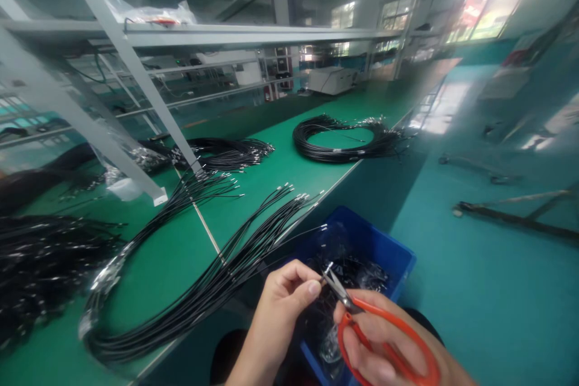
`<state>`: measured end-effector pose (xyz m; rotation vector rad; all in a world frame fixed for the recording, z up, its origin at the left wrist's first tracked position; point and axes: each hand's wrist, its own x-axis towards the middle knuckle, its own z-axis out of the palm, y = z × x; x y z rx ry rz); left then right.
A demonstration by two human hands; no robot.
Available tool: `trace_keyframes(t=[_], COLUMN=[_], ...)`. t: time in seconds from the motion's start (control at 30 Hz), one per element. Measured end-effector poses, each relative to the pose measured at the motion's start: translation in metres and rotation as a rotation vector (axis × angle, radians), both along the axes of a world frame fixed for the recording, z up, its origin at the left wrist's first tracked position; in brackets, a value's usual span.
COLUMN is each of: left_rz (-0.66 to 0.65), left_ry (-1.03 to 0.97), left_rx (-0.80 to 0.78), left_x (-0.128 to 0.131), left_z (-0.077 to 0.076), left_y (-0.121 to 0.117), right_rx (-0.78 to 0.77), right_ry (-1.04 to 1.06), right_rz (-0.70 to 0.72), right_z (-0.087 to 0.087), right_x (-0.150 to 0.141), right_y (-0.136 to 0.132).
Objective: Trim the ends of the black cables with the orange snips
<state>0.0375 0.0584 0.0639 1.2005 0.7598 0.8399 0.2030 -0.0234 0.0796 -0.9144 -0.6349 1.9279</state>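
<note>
My left hand [289, 292] pinches a thin black cable near its metal tip [329, 266], over a blue bin. In my right hand [375, 335] is a pair of scissors [384, 319] with orange-red handles, fingers through the loops. The scissor blades meet the cable end just beyond my left fingertips; whether they cut into it I cannot tell. A bundle of black cables [190, 307] with silver ends curves across the green table beside my left hand. One cable end [323, 227] sticks out above the bin.
Below my hands, the blue bin [398, 253] holds dark scraps and clear plastic. Coiled cables [335, 154] and further bundles [230, 154] lie on the green table [271, 175]. White shelf posts [140, 84] rise at the left, and a wheeled stand [511, 220] is on the floor.
</note>
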Motion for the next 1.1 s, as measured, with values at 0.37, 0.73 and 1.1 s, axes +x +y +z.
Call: trace_keyframes(t=[0.37, 0.73, 1.1], left_rz=[0.019, 0.049, 0.046], left_ry=[0.052, 0.075, 0.062], left_rx=[0.085, 0.078, 0.094], left_x=[-0.003, 0.001, 0.002], left_z=[-0.003, 0.005, 0.007], left_y=[0.000, -0.003, -0.004], right_rx=[0.055, 0.000, 0.003], right_ry=[-0.167, -0.147, -0.125], right_rz=[0.081, 0.036, 0.007], right_z=[-0.022, -0.018, -0.005], right_x=[0.005, 0.013, 0.008], right_y=[0.009, -0.004, -0.003])
